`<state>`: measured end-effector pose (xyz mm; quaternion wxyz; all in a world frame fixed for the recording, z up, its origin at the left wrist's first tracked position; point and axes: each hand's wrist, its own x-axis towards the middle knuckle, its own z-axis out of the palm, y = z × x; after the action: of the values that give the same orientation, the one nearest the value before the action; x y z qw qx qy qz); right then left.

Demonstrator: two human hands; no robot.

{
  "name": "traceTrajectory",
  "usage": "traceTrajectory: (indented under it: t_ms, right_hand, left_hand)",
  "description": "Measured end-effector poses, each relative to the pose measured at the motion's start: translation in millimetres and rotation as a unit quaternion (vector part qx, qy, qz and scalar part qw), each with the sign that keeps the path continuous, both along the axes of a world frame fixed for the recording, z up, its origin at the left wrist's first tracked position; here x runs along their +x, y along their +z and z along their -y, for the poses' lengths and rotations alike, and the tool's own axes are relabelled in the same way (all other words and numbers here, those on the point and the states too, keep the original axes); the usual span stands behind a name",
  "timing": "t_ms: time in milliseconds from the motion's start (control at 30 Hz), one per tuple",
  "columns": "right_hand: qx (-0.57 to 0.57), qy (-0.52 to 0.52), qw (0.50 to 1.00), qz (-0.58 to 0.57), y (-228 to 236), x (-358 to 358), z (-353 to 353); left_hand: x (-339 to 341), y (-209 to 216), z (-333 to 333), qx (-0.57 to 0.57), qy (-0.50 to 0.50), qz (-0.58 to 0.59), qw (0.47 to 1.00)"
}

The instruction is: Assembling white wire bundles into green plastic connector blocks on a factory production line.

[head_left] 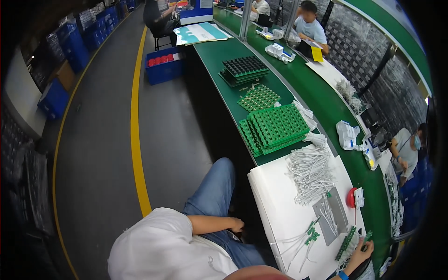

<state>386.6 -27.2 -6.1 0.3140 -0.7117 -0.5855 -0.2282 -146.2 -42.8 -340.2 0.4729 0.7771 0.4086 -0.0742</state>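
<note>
1. Here's the right hand, out at the far lower corner of the white board, fingers curled round a small green strip with white wires on it. It grips that strip near its lower end, as far as the bent edge of the picture lets me say.
2. The left hand lies on the lap, on the blue jeans, loosely closed and holding nothing I can make out.
3. Just left of the held strip: a few loose wires with green ends on the board, and a grey plate beside them.
4. Risk, as I judge it: the strip sits close to the board's edge, and one-handed it could tip and shed its wires, or drag the loose ones off with it.
5. The big heap of white wires lies near; a careless sweep of the forearm could tangle or scatter it.
6. A red round thing with a white block on it lies just beyond the plate, within knocking range.
7. The surface: a long green bench, with the board laid on top, and stacks of green trays farther up.
8. The room: a grey floor with a yellow line, blue crates along the aisle, and other people seated across the bench.
</note>
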Motion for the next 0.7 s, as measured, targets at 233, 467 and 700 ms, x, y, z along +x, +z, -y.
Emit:
traceTrajectory:
  t_ms: [233, 467, 700]
  right_hand:
    - [-0.011, 0.064, 0.953, -0.298, 21.2, 43.1, 33.4]
    - [0.013, 0.095, 0.917, -0.387, 96.5, -75.2, 3.4]
    - [0.160, 0.098, 0.920, -0.344, 101.9, -85.0, 20.2]
  left_hand:
    - [-18.9, 64.7, 4.0, 0.094, -0.008, 0.082, 0.992]
    - [-36.0, 182.5, 4.8, -0.073, 0.081, 0.205, 0.973]
    - [-53.1, 330.3, -32.9, -0.222, -0.018, 0.370, 0.902]
